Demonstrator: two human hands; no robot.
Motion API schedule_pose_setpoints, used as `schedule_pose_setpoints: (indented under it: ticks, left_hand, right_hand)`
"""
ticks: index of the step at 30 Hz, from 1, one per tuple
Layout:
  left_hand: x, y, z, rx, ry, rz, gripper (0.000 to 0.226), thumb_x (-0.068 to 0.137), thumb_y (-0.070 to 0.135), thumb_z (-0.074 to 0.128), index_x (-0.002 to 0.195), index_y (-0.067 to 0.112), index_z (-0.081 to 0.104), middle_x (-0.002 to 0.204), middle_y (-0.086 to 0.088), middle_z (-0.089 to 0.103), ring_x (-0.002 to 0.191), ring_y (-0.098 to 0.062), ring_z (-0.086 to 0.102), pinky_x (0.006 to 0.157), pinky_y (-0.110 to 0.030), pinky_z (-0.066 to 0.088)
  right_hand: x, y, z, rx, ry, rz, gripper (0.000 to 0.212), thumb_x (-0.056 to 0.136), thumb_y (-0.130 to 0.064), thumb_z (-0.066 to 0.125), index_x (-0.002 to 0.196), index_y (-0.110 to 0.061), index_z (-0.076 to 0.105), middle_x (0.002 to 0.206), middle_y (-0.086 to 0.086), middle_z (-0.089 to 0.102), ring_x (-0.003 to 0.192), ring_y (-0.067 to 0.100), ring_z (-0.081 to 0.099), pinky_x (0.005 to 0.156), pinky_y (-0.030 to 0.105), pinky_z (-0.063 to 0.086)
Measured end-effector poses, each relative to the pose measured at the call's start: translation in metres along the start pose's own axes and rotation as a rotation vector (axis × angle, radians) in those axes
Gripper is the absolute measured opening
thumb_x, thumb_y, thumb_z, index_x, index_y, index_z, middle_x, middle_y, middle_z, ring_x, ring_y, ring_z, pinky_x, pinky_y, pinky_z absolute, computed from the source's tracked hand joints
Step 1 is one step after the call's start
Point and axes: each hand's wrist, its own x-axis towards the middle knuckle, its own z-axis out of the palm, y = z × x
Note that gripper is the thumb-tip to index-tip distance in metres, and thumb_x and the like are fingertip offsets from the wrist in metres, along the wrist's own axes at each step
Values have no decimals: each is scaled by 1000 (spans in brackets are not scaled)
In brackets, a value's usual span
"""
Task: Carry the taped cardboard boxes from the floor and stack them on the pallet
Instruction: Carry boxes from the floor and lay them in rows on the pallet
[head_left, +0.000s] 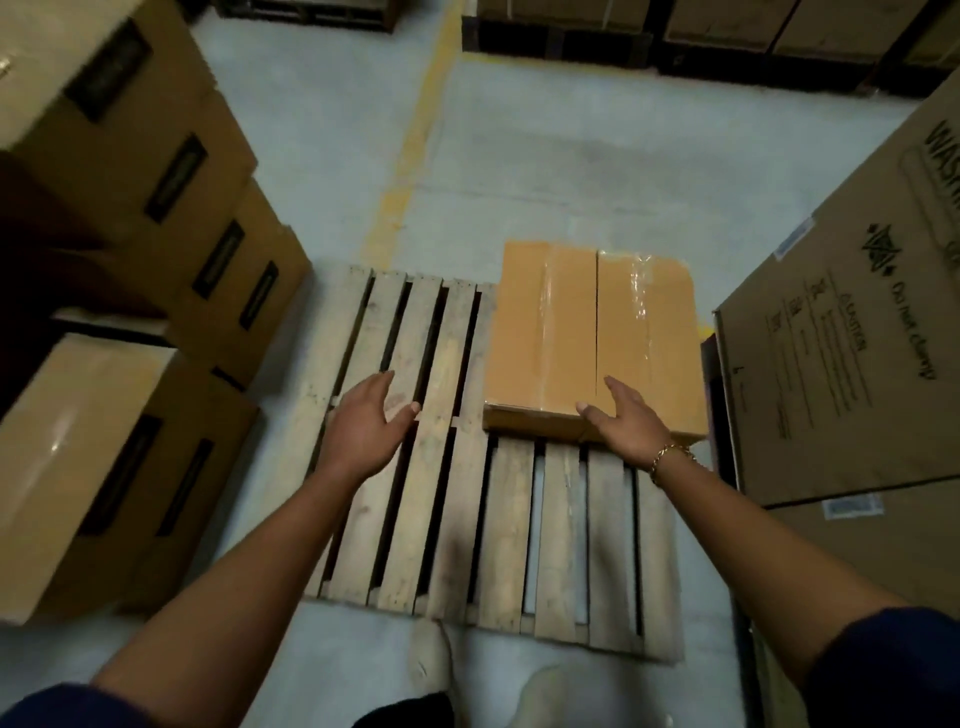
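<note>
We grip nothing, fingers spread; our right hand (626, 423) reaches the near edge of the orange-brown taped cardboard box (587, 332), on the far right corner of the slatted wooden pallet (506, 530); our left hand (369, 421) hangs farther off, over bare slats.

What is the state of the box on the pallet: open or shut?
Shut. The taped box lies flat on the pallet, both top flaps closed and clear tape shining over the seam.
</note>
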Motion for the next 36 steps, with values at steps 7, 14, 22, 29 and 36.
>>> schedule_pose_setpoints:
  ticks: [7, 14, 22, 29, 36]
  left_hand:
    - [-101, -27, -139, -28, 89, -71, 69, 100, 59, 49, 157, 23, 34, 162, -2, 35, 149, -23, 31, 117, -45, 26]
    - [-184, -142, -249, -77, 175, -219, 73, 98, 65, 44, 159, 26, 30, 164, -1, 32, 150, -24, 29, 119, -46, 27]
    - [-265, -305, -362, -66, 217, -277, 71, 99, 63, 45, 157, 25, 33, 160, -2, 38, 146, -25, 34, 116, -48, 31]
    - [-286, -398, -432, -97, 326, -358, 66, 100, 59, 46, 156, 25, 35, 161, -1, 37, 148, -23, 31, 116, -47, 27]
    - [-259, -490, -502, -124, 397, -461, 64, 100, 59, 46, 155, 28, 36, 160, 0, 36, 148, -23, 30, 119, -49, 28]
  right_hand:
    - [-112, -103, -2, 14, -83, -101, 78, 98, -61, 45, 160, -22, 19, 166, 3, 21, 149, 28, 28, 120, 46, 28]
    - [-178, -244, 72, 51, -127, -240, 75, 98, -56, 51, 159, -21, 26, 166, 4, 24, 149, 27, 31, 119, 42, 29]
    - [-241, -418, 193, 89, -207, -375, 75, 97, -58, 51, 159, -23, 26, 166, 1, 24, 151, 23, 25, 120, 41, 23]
    - [-268, -533, 274, 122, -340, -465, 77, 95, -60, 54, 158, -25, 27, 164, 3, 29, 148, 26, 32, 119, 48, 30]
    - [-254, -652, 348, 153, -486, -527, 71, 97, -52, 56, 157, -26, 27, 162, 3, 31, 146, 26, 34, 114, 46, 34]
